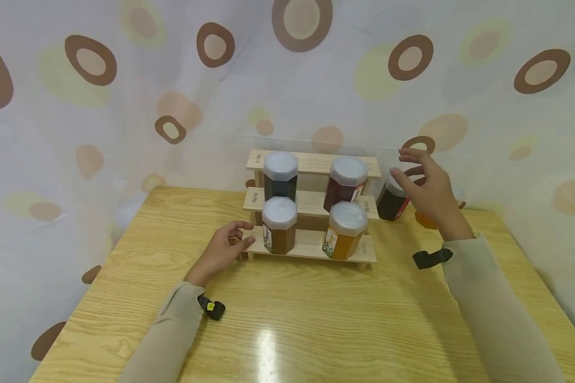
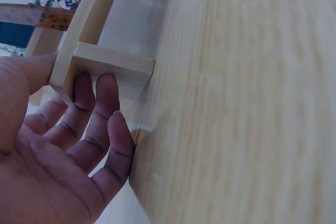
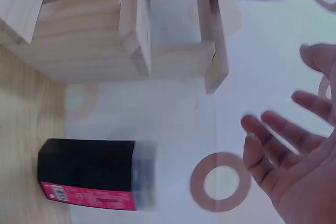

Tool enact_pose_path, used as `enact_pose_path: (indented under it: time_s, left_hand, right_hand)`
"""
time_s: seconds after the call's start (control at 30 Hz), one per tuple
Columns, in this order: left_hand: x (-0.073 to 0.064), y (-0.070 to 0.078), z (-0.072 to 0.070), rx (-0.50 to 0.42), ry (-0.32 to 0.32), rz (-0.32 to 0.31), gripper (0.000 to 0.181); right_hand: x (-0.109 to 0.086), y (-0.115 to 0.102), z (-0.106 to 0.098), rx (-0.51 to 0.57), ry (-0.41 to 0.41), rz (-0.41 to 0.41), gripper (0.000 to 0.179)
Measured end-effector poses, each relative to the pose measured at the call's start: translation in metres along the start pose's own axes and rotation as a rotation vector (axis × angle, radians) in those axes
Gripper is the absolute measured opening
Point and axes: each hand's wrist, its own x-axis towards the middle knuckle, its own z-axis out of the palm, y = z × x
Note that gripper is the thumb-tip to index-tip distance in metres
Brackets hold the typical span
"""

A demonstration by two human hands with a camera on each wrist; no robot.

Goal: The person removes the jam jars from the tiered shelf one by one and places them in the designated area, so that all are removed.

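A three-step wooden rack (image 1: 311,239) bears several jars with pale octagonal lids. My left hand (image 1: 225,247) pinches the left end of the bottom step; in the left wrist view its thumb lies on the board (image 2: 65,59) and its fingers curl underneath. On that step stand a brown jar (image 1: 280,234) and an amber jar (image 1: 342,242). The middle step holds a dark jar (image 1: 280,186) and a dark red jar (image 1: 342,191). My right hand (image 1: 431,191), fingers loosely bent and holding nothing, hovers above a black jar (image 3: 86,171) with a pink label, apart from it.
An orange jar (image 1: 425,220) stands behind the right hand, mostly hidden. A patterned sheet (image 1: 249,80) hangs behind the wooden table (image 1: 287,319) and along its sides. The black jar stands just right of the rack.
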Motion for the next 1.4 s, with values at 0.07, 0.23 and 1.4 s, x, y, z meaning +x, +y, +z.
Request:
enact_pose_path:
  time_s: [0.07, 0.23, 1.4]
  left_hand:
    - [0.000, 0.000, -0.001, 0.000, -0.001, 0.004, 0.034]
    - [0.000, 0.002, -0.002, 0.004, -0.007, 0.014, 0.035]
    - [-0.011, 0.029, 0.000, 0.008, -0.027, -0.019, 0.036]
  right_hand:
    - [-0.002, -0.007, 0.001, 0.013, -0.016, -0.032, 0.051]
    - [-0.004, -0.020, 0.005, 0.043, -0.036, -0.088, 0.053]
    - [0.004, -0.059, 0.053, -0.237, -0.075, -0.204, 0.072]
